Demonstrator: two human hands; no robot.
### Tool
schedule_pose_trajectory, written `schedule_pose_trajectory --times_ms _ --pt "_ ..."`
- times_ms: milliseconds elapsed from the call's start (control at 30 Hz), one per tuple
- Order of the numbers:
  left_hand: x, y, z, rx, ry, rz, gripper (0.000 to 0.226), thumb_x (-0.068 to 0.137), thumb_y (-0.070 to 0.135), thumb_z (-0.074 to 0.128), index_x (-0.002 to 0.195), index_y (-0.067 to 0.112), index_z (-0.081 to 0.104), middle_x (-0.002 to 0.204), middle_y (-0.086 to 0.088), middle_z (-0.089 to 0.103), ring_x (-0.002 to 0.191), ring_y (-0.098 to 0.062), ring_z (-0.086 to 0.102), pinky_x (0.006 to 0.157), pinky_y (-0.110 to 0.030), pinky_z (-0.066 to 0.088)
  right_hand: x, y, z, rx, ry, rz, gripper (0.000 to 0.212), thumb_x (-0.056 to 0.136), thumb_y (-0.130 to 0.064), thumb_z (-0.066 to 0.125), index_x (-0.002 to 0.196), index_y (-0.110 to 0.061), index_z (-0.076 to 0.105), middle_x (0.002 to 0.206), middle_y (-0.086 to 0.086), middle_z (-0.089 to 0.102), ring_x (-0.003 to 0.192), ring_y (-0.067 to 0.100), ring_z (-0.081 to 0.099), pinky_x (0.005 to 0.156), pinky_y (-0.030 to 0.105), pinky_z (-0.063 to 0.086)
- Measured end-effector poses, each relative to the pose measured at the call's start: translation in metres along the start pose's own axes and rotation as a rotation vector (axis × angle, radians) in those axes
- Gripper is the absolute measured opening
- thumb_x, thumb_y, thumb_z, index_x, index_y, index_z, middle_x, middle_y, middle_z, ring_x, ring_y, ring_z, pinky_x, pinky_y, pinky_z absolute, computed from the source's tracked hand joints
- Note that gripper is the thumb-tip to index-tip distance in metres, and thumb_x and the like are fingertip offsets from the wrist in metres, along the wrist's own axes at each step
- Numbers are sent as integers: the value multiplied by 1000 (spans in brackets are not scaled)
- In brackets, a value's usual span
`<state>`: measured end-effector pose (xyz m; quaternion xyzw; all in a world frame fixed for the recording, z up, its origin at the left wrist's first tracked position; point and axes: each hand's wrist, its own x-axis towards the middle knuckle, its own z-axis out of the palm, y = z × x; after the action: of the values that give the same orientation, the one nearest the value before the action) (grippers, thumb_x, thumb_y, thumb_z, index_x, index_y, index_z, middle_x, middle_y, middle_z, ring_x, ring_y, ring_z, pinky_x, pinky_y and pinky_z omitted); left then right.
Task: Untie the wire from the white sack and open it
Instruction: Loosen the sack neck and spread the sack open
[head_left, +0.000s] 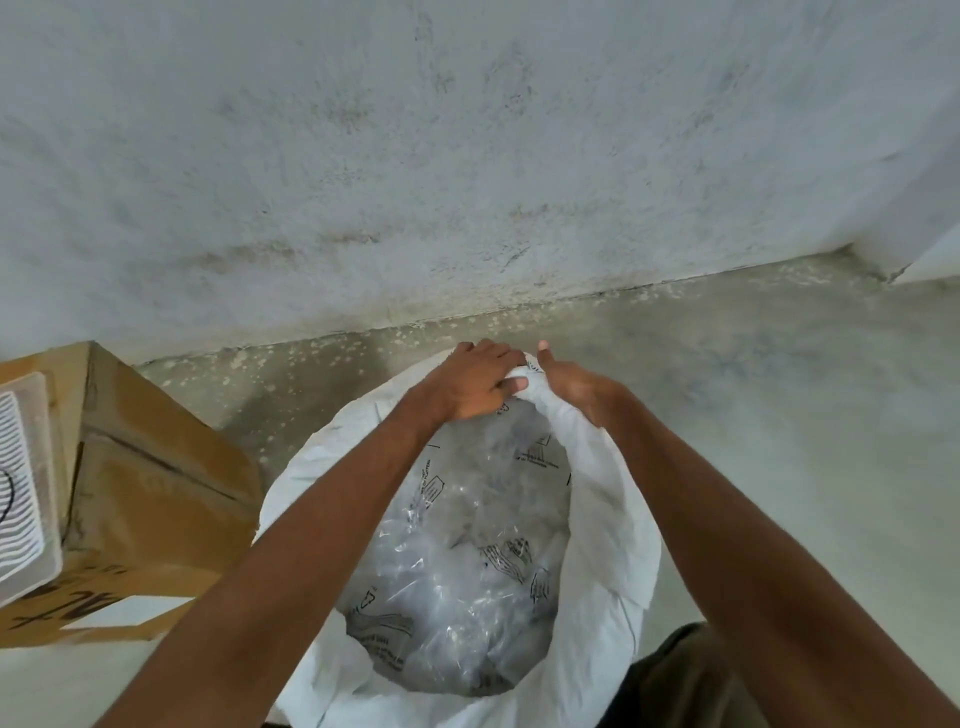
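— Where is the white sack (597, 499)?

— It stands on the floor (779, 415), just in front of the person's feet. The wall (467, 156) is a little way behind it. The brown box (156, 467) is right beside it, on the person's left.

— Is it tied up?

— No. I can't see any wire on it. Its mouth is wide open, and it looks like a big ring. So I think the untying part is done, and now it's the opening part.

— What are the hands doing?

— Both hold the far side of the sack's rim, the side next to the wall. The left hand (475, 382) has its fingers curled over the rim, with the thumb pinching the cloth. The right hand (569, 387) grips the bunched cloth just beside it, with one finger sticking up.

— Which way does the sack point?

— Up. It stands tall, mouth at the top, bottom on the floor. Inside I see a clear plastic bag (462, 561) with black printing.

— What comes next?

— I'd guess they need to pull the two hands apart and push the rim down, so that far side spreads out. Maybe the clear bag needs opening too.
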<state>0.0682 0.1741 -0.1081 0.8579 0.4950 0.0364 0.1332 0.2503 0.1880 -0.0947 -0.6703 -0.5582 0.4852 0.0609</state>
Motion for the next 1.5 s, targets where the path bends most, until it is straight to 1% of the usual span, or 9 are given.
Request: schedule_pose_trajectory --times_ms 133,367,567,733,833,967,1100,1333,1500 --pt "6 14 5 -160 -27 -121 25 102 36 43 113 23 62 115 -6 69 103 -27 60 82 -36 42 -15 11 -4 93 20 -46 77 104 -61 18 136 -2 57 143 21 54 131 32 52 106 34 36" --pt "31 16 -5 -162 -277 -398 28 92 42 45 80 20 58 89 -3 62 76 -19 55 64 -32 36 -70 51 46 -384 549 -13 73 101 -65 21 113 -10 67 113 15 71 106 36 66 95 44 47" --pt "4 22 17 -49 63 -311 32 98 37 46 123 18 54 121 -14 58 115 -35 50 94 -47 41 -49 50 18 241 233 11 75 104 -60 21 134 -4 60 130 16 65 120 31 59 108 35 41" --pt "-39 63 44 -138 414 -192 49 90 35 49 134 16 51 125 -11 48 118 -30 45 96 -43 41 -49 57 -1 524 -36 -41 74 100 -68 21 126 -14 65 104 4 72 100 20 67 96 32 50" --pt "-63 89 60 -112 369 -179 54 86 30 58 137 15 47 124 -11 48 115 -30 46 94 -45 46 -60 67 19 172 246 -53 81 92 -78 31 127 -12 59 124 14 66 113 32 62 102 41 45" --pt "-90 98 67 -108 282 -274 56 88 30 61 139 17 44 130 -11 45 122 -29 44 99 -45 45 -108 87 63 -393 843 -434 43 91 -31 62 128 -10 52 121 14 54 112 34 53 96 46 43" --pt "-124 83 61 -84 231 -377 54 87 29 61 138 20 44 133 -10 47 126 -33 45 100 -47 42 -125 107 98 -710 480 -782 54 84 -18 57 137 -15 52 139 12 54 132 32 48 114 46 39" --pt "-213 19 36 433 -113 -588 75 95 38 46 160 19 15 169 -9 4 156 -28 -2 120 -63 4 -118 138 61 -984 562 -506 55 81 -19 71 135 -12 62 144 15 57 138 37 49 116 53 32" --pt "-251 3 32 528 -126 -666 72 98 37 34 162 18 8 168 -4 -17 154 -20 -21 119 -65 -1 -131 127 45 -1107 534 -315 64 83 -34 71 142 -18 53 152 6 46 139 32 42 115 52 29"
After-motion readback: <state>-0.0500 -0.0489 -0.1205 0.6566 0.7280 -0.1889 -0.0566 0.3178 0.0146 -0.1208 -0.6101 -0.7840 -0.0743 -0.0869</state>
